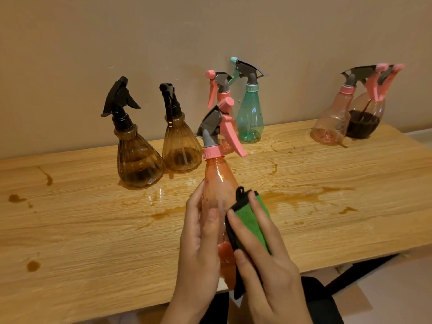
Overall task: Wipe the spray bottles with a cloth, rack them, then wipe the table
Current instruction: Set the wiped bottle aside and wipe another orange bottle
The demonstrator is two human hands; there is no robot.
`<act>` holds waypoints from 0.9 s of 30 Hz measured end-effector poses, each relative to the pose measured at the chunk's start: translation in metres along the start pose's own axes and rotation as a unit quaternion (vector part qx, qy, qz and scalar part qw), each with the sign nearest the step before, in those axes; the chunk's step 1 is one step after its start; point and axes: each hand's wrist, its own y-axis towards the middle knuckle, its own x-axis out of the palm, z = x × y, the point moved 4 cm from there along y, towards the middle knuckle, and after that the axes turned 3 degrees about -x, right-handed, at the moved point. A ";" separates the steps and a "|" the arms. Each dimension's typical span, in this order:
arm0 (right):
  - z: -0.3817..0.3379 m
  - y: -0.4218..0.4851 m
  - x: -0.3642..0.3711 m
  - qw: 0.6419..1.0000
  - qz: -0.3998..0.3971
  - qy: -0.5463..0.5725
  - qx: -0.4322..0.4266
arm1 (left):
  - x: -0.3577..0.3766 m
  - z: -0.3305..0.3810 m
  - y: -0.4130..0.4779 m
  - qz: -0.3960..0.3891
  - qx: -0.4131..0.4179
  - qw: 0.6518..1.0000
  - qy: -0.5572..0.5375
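Gripping the pink spray bottle (217, 190) at 6 o'clock with the left hand (198, 249), fingers curled round its lower body, thumb flat along the front. Clamping a green cloth (250, 220) with black edging against the bottle's right side with the right hand (264, 260), fingers laid over the cloth, thumb pinching its black edge. Held tilted above the near edge of the wooden table (93, 230), base toward 6, grey-and-pink trigger head toward 12. Reddish at the base; liquid or tint, cannot tell.

At 10 o'clock, upright and just beside each other: larger brown ribbed bottle (138, 164), darker toward the bottom, and smaller brown ribbed bottle (181, 148). At 12, partly hidden behind the held one, a second pink bottle (222, 90); just right of it a teal bottle (250, 115), drops on its wall. At 2 o'clock, a pale pink bottle (332, 122) touching a round bottle (364, 120) roughly a third full of dark brown liquid. Spread across the tabletop from 9 to 3, brown spills (304, 197).
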 end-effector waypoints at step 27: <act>-0.005 0.025 -0.010 1.000 -0.016 -0.003 -0.019 | 0.006 0.004 -0.003 -0.020 -0.010 1.000 -0.007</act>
